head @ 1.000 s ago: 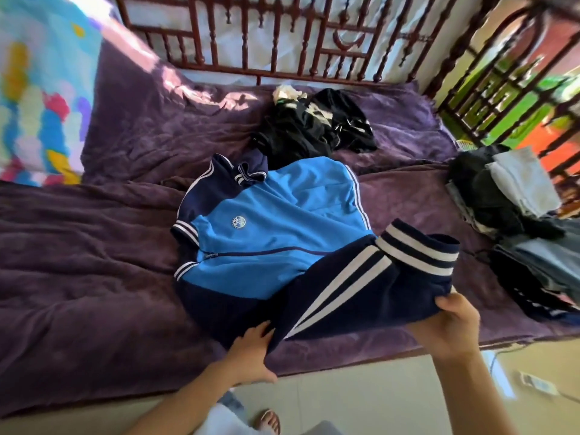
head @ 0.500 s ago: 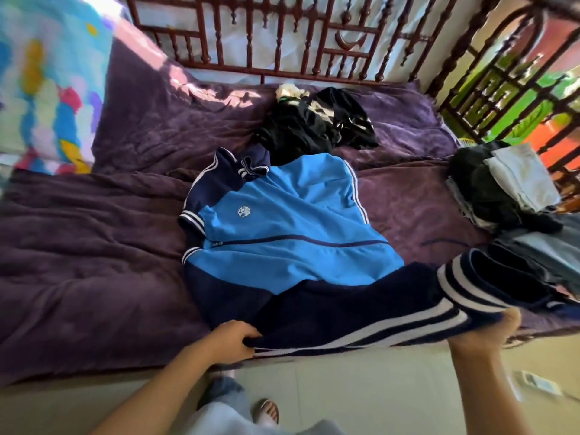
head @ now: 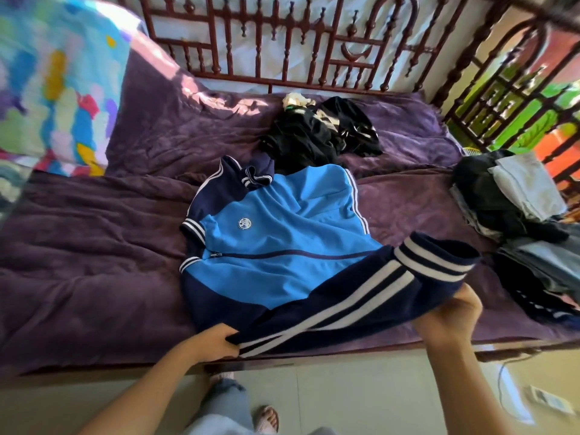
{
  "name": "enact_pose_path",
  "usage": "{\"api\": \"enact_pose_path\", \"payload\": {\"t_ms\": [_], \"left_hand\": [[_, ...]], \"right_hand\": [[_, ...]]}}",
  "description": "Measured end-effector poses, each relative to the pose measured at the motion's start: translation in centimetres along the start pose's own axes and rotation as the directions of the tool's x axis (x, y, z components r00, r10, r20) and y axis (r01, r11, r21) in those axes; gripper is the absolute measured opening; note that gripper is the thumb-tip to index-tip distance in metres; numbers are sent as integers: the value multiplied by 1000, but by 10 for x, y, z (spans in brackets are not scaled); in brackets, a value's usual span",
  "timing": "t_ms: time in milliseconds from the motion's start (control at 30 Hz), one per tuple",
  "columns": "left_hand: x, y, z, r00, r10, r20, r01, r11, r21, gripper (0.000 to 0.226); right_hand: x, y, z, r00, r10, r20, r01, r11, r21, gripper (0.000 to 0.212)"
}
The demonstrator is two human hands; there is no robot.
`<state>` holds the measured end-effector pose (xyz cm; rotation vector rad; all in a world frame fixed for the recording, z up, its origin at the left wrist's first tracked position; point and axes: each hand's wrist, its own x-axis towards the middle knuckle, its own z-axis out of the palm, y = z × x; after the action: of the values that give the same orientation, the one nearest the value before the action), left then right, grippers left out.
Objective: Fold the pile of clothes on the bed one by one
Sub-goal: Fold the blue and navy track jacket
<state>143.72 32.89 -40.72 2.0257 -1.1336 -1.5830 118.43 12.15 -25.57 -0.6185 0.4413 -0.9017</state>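
Purple bed [head: 94, 277], jacket [head: 276, 240] collar far-left, both hands gripping its sleeve [head: 361, 299].

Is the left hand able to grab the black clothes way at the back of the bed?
Probably not yet. The left hand grips the navy sleeve at the near edge, and the blue jacket lies spread between it and the black clothes.

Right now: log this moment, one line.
track jacket: body flat on purple blanket | left hand: grips sleeve | right hand: holds sleeve end raised | pending: black clothes pile
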Motion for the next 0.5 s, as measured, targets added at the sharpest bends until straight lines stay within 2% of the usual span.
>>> {"api": "enact_pose_path", "payload": {"t_ms": [33,133,233,333,400,467,500], "left_hand": [[-1,-5,1,999,-16,-28,14,997,-81,24],[-3,-13,0,994,-74,-81,53,971,-232,33],[2,-15,-14,995,-80,-61,56,945,-322,28],[12,-9,-38,994,-48,-96,4,910,-414,14],[28,1,-59,980,-37,-196,-61,881,-470,14],[48,12,-78,926,-101,-362,-114,842,-527,10],[58,16,-87,883,-142,-447,-140,830,-540,8]], "right_hand": [[2,-4,2,1000,24,0,-24,999,27,35],[25,1,11,999,46,27,-44,996,-84,47],[54,2,35,995,55,78,-51,997,-50,41],[112,3,60,997,39,-68,-49,988,-147,44],[157,8,77,990,37,-135,-70,965,-253,25],[196,24,81,968,42,-246,-160,861,-482,19],[210,37,76,946,47,-321,-252,733,-632,16]]}}
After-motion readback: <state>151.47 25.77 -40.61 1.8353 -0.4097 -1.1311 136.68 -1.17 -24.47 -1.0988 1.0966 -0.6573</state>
